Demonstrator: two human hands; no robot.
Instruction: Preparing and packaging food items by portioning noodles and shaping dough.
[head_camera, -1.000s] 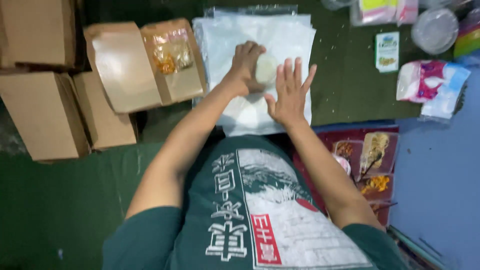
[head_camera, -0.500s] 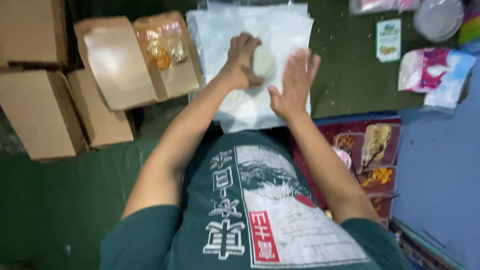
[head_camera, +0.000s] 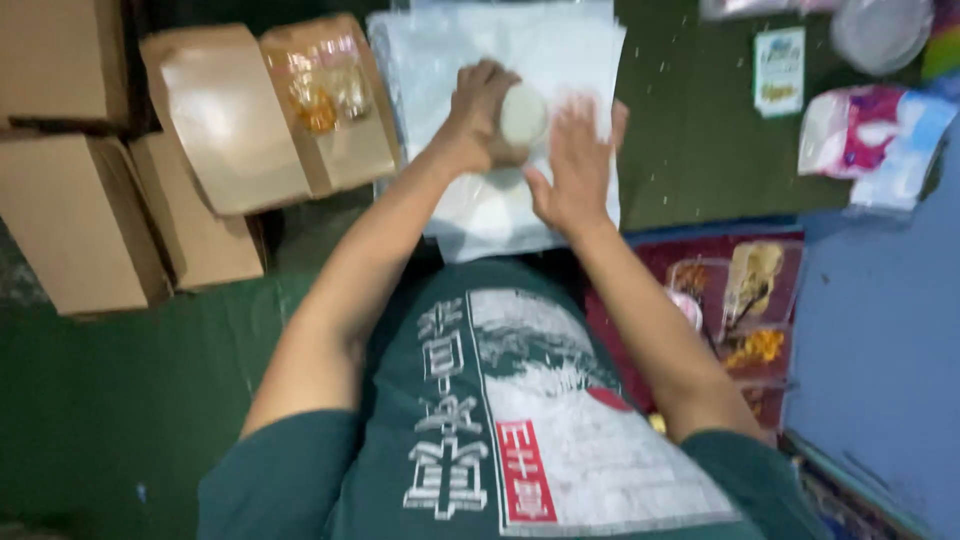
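Hands at 12 o'clock over a stack of clear plastic bags (head_camera: 560, 60) on a green table (head_camera: 700, 160). Left hand (head_camera: 480, 110) closes around a pale round bun-like item (head_camera: 523, 115), not yet bagged; right hand (head_camera: 575, 160) lies flat, fingers spread wide, holding the top bag. Brown window bag (head_camera: 330, 100) at 10 o'clock already holds orange-yellow contents; a plain brown bag (head_camera: 220, 120) beside it, contents unseen. Cardboard boxes (head_camera: 70, 210) at 9 o'clock, closed. Pink-and-white packet (head_camera: 870, 130) at 2 o'clock.

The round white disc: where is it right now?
In the head view, upper centre: the round white disc sits in the left hand, over the white bags, beside the right hand.
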